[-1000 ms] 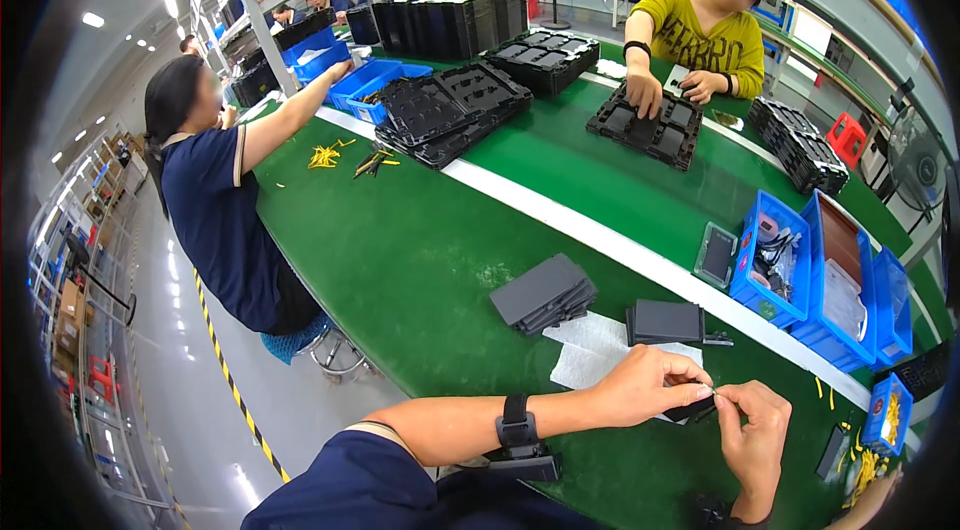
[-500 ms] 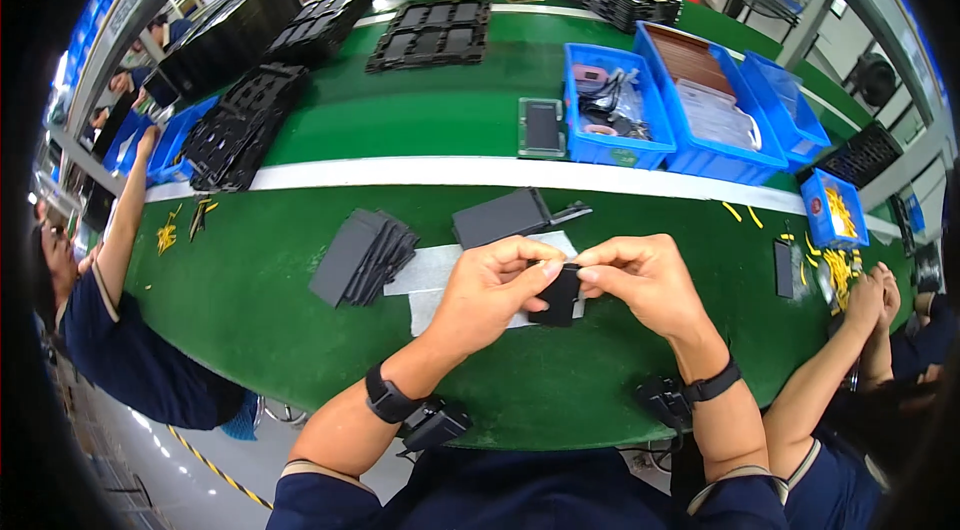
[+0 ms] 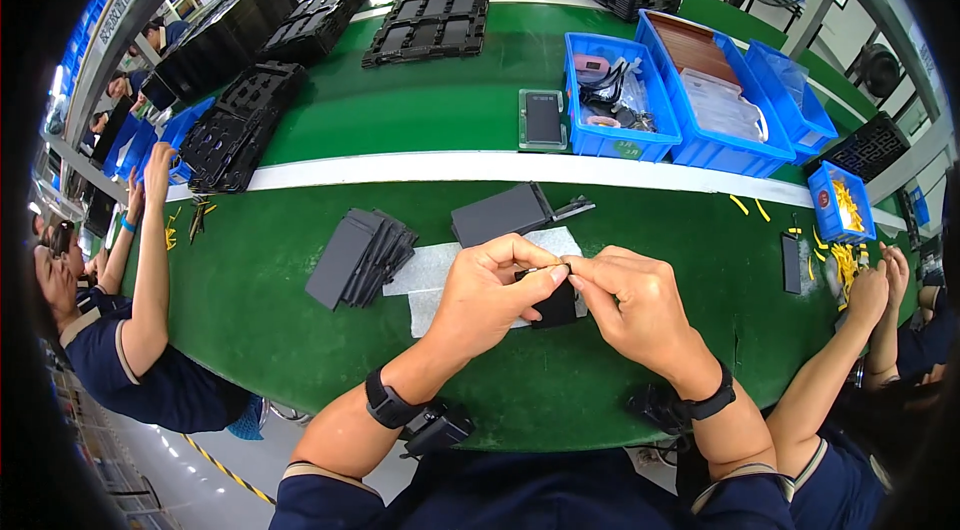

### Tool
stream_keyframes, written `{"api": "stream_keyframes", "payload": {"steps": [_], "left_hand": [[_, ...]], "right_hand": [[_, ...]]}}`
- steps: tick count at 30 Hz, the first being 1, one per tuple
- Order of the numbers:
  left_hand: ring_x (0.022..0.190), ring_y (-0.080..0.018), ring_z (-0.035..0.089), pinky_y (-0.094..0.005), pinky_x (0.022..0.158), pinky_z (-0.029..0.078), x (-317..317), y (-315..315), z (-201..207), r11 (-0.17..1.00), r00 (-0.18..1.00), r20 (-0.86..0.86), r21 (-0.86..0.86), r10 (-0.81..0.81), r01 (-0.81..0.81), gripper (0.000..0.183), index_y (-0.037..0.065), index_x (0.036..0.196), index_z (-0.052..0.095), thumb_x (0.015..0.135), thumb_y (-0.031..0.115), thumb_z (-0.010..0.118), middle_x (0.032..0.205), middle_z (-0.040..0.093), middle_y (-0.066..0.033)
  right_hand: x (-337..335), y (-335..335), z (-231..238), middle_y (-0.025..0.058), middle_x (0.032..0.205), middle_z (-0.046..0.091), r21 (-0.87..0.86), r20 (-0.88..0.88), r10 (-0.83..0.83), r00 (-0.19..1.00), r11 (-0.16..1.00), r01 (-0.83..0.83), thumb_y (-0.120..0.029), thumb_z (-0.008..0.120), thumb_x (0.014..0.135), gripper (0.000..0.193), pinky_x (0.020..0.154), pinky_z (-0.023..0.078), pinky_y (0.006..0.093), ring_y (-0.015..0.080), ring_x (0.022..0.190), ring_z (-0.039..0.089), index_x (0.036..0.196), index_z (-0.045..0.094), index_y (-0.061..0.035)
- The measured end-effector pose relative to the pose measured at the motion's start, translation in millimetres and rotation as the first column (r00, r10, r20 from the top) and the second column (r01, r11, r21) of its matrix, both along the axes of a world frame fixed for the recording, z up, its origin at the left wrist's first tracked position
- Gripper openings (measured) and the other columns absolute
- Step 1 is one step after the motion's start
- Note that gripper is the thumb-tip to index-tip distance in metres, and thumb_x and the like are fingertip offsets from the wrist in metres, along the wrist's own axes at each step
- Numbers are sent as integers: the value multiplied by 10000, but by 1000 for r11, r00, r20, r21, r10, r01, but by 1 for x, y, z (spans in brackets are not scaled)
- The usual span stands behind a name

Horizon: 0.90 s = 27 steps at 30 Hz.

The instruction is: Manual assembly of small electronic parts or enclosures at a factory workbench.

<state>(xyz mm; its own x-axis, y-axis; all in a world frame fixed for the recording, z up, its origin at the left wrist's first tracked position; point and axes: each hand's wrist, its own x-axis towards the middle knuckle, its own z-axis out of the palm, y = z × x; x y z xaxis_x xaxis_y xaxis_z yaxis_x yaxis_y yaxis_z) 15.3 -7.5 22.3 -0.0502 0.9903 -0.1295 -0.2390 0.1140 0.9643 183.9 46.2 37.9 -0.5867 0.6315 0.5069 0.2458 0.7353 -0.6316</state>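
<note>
My left hand (image 3: 495, 292) is closed on a small flat black panel (image 3: 556, 310), holding it between thumb and fingers above a white sheet (image 3: 425, 314). Thumb and forefinger of my right hand (image 3: 637, 308) are pinched together at the panel's top edge, against the left fingertips. A small dark bit shows between the fingertips, too small to name. To the left lies a fanned pile of dark grey flat panels (image 3: 352, 258). Just beyond my hands is a neater stack of similar panels (image 3: 498, 217), with a few thin dark strips (image 3: 573, 209) at its right end.
Blue bins (image 3: 626, 142) stand at the far right, beside a screen panel in a clear case (image 3: 542, 120). Black trays (image 3: 428, 27) are stacked farther back. Yellow pieces (image 3: 848, 265) lie near a co-worker's hands (image 3: 880, 285) at right. Other co-workers sit at left and across.
My right hand has turned slightly, its pinched fingers staying at the panel's top edge. My left hand has barely moved. The co-workers at left and right have raised their hands.
</note>
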Motion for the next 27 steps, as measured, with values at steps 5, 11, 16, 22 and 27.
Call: {"api": "stream_keyframes", "payload": {"steps": [5,11,16,22,27], "left_hand": [[719,-61,565,-206,500,517,-1,2,1,1000,1000,-15,-13,19,-19,95,36,845,622,816,105,680,798,611,-17],[668,-42,546,-187,504,472,3,5,0,997,997,10,17,80,-80,94,51,837,610,830,125,667,763,609,-9],[749,-61,557,-218,697,471,-3,6,-10,985,981,126,74,146,-156,92,56,912,605,849,108,648,830,615,-20],[858,-70,530,-224,762,442,10,2,-21,993,914,403,86,34,-75,193,44,1002,551,856,111,659,915,558,2],[842,-63,520,-216,752,437,10,2,-20,989,928,362,77,90,-127,183,44,980,548,855,114,661,905,552,5]], "right_hand": [[-4,2,-8,129,668,586,256,1,25,1000,966,-24,52,638,728,231,543,459,329,257,570,540,958,631,63],[-8,7,-19,126,708,615,179,-93,16,996,984,1,7,658,746,238,528,452,315,208,555,543,978,629,51],[-5,1,-15,57,522,532,-554,70,-47,996,829,79,-165,715,780,210,442,355,260,64,481,437,726,634,21],[-9,-8,-17,35,518,515,-534,107,-50,993,839,100,-142,726,771,213,442,363,254,63,477,439,699,610,21],[-15,-7,-26,58,651,605,-495,-195,-171,966,867,54,-87,730,752,148,497,448,237,83,540,551,759,622,13]]}}
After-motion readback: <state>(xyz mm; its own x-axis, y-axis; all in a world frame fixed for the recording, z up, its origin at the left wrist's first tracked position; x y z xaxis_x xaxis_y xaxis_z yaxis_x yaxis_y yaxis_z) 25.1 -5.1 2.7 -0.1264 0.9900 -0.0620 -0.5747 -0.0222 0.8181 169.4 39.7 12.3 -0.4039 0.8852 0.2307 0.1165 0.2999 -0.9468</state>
